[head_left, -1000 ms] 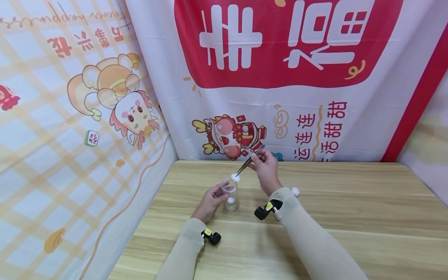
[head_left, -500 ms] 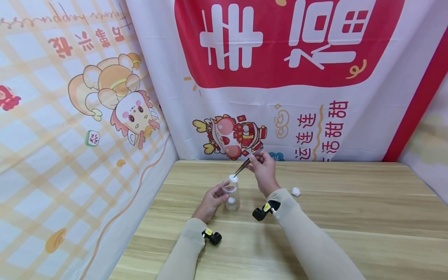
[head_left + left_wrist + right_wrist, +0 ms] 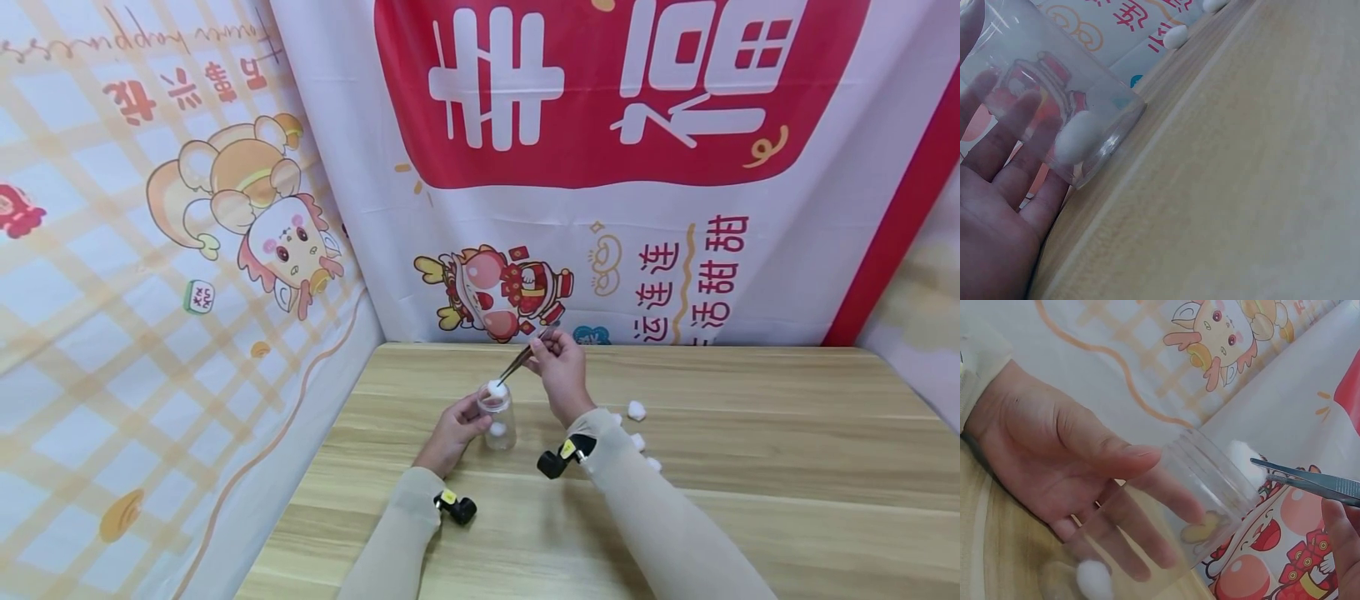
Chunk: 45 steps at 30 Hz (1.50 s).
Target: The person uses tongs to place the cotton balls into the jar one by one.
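Observation:
My left hand point(image 3: 452, 435) holds a clear jar point(image 3: 509, 421) around its side, thumb in front and fingers behind. The jar stands upright on the table with its mouth uncovered. Inside, a white cotton ball point(image 3: 1079, 137) lies near the bottom. My right hand point(image 3: 564, 377) pinches metal tweezers point(image 3: 516, 365), slanted down to the left. At their tips, another cotton ball point(image 3: 1245, 461) sits right at the jar's mouth. Only a thumb and part of a finger of the right hand show in the right wrist view.
Several loose cotton balls point(image 3: 636, 409) lie on the wooden table point(image 3: 750, 433) beside my right wrist, some partly hidden by the sleeve. A printed cloth point(image 3: 637, 200) hangs behind the table's back edge, and a checked one point(image 3: 187, 350) along the left side.
My right hand has shifted left and slightly down, bringing the tweezers and cotton ball lower to the jar's mouth. More loose cotton balls show beside the right sleeve. The left hand stays put.

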{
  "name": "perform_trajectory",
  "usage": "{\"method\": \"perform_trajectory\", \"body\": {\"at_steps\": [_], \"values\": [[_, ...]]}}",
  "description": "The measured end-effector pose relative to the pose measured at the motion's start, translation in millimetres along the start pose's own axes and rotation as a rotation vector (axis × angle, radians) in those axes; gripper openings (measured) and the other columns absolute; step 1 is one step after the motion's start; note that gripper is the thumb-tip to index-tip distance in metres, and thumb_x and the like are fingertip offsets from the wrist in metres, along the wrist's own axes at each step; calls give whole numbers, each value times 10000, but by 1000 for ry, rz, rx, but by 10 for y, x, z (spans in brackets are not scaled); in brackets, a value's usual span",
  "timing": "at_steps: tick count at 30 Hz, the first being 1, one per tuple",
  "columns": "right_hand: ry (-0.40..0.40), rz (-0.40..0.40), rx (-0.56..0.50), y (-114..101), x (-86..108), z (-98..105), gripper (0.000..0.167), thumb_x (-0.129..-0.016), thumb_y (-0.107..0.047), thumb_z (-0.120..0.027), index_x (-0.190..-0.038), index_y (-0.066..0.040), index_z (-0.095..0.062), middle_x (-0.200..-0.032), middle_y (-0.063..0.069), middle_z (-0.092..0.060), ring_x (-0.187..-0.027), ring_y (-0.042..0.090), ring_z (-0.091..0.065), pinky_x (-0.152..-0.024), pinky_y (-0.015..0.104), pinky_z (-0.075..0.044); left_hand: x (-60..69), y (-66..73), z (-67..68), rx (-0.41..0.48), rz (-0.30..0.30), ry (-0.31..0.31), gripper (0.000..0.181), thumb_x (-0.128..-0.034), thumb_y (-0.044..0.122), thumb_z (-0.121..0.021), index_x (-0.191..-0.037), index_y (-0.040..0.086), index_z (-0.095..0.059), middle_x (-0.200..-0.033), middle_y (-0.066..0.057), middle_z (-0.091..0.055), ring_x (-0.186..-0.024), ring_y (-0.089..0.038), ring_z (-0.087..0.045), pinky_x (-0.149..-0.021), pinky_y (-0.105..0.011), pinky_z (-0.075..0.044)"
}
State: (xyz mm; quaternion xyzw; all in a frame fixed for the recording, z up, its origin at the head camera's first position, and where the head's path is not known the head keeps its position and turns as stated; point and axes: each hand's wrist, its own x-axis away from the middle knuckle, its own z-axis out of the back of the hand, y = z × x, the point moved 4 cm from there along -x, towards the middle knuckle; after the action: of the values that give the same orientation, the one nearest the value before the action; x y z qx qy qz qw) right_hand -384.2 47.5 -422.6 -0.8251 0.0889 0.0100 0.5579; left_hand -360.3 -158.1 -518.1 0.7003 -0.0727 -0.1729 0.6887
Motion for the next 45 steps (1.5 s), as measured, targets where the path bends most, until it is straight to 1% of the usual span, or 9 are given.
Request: {"method": "perform_trajectory", "body": {"at_steps": [5,10,19,23,30,36,41,42,45], "values": [[3,-16,9,50,15,13,133,-968,-69,-594,-1094,-38,-561,-1009,143,-547,-961,274,-616,-808,349,-566,3,-14,7,-11,7,7,556,-915,136,-684,-1432,90,-482,-1352,-108,-560,-1227,-230,-524,-1055,-331,-383],[11,-30,18,94,27,17,119,-975,-65,-583,-1087,-32,-559,-1017,148,-556,-962,275,-622,-803,350,-568,-1,-15,5,0,-5,9,546,-914,68,-675,-1422,41,-477,-1334,-143,-565,-1218,-241,-525,-1042,-336,-401],[-1,-18,7,132,71,-12,197,-970,-46,-581,-1132,51,-526,-990,149,-560,-933,264,-622,-807,356,-567,-5,3,-9,-22,8,13,523,-937,68,-646,-1432,81,-479,-1353,-116,-557,-1253,-244,-498,-1067,-367,-376],[1,-24,17,147,89,-17,130,-969,-31,-577,-1091,-2,-546,-999,151,-561,-932,262,-620,-801,350,-569,-5,-2,-9,-8,7,26,526,-928,44,-651,-1426,71,-484,-1328,-123,-572,-1225,-242,-518,-1046,-354,-400],[-11,-31,60,168,104,-25,135,-975,-46,-571,-1107,-30,-547,-1045,160,-556,-971,281,-618,-802,327,-566,-3,0,-10,-13,-11,32,504,-928,-7,-628,-1411,57,-500,-1311,-130,-590,-1203,-226,-543,-1019,-322,-418],[-29,-27,78,185,121,-29,123,-978,-46,-568,-1097,-31,-543,-1048,164,-552,-979,287,-619,-800,322,-566,-10,-15,-3,-11,-22,23,503,-918,61,-666,-1398,71,-518,-1316,-134,-588,-1209,-240,-542,-1023,-331,-415],[-39,-8,68,193,131,-42,110,-972,-40,-577,-1074,-18,-542,-1033,172,-558,-966,294,-624,-797,331,-568,-14,-12,-2,-16,-11,8,537,-905,162,-698,-1407,105,-518,-1353,-104,-569,-1239,-222,-526,-1047,-323,-393],[-41,-5,66,195,133,-46,106,-972,-35,-575,-1071,-16,-541,-1029,174,-558,-964,295,-623,-797,331,-568,-4,22,-12,-17,-6,2,535,-910,151,-690,-1411,98,-512,-1361,-105,-563,-1246,-223,-520,-1050,-323,-390],[-44,1,59,205,138,-55,97,-971,-18,-569,-1064,-7,-541,-1015,175,-558,-957,294,-622,-793,331,-568,-13,20,-9,-22,-7,-5,534,-917,134,-679,-1419,93,-501,-1373,-106,-554,-1258,-223,-511,-1060,-328,-379]]}}
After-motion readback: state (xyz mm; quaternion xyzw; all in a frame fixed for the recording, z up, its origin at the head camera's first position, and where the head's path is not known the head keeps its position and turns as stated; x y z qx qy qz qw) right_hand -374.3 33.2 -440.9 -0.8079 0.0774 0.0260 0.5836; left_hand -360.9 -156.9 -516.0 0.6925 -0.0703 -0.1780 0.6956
